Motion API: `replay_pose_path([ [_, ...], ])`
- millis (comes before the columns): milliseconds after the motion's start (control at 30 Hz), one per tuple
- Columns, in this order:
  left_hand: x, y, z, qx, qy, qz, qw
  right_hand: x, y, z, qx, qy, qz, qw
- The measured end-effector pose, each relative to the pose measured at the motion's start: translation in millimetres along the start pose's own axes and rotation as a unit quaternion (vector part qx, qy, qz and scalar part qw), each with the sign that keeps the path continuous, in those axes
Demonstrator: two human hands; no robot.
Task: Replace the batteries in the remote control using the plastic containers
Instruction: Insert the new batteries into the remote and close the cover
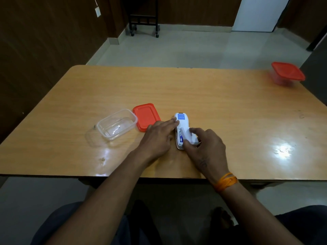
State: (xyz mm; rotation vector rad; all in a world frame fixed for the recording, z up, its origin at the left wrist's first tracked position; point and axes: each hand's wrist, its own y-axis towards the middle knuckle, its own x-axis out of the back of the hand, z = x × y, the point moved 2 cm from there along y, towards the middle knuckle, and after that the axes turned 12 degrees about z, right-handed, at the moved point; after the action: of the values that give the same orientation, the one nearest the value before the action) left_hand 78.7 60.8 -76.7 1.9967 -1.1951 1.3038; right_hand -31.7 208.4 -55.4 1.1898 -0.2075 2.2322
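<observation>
A white remote control point(180, 119) lies face down near the table's front edge, with a blue label on its back. My left hand point(157, 137) rests flat beside it, fingertips pressing on its upper end. My right hand point(205, 145) grips the white battery cover point(190, 137), tilted up over the compartment. A battery point(180, 137) shows in the open slot. An open clear plastic container point(116, 126) sits to the left with nothing visible inside. Its red lid point(146, 116) lies beside it.
A second clear container with a red lid on point(287, 73) stands at the far right edge of the wooden table point(230, 106). Beyond the table are a tiled floor, a wheeled black stand point(143, 16) and a white door. My knees are below the table edge.
</observation>
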Motion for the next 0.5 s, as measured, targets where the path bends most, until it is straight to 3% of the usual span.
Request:
replay_pose_path([
  [500, -0.9, 3.0, 4.1, -0.011, -0.012, -0.016, 1.000, -21.1, -3.4, 20.6, -0.004, -0.066, 0.051, 0.997],
])
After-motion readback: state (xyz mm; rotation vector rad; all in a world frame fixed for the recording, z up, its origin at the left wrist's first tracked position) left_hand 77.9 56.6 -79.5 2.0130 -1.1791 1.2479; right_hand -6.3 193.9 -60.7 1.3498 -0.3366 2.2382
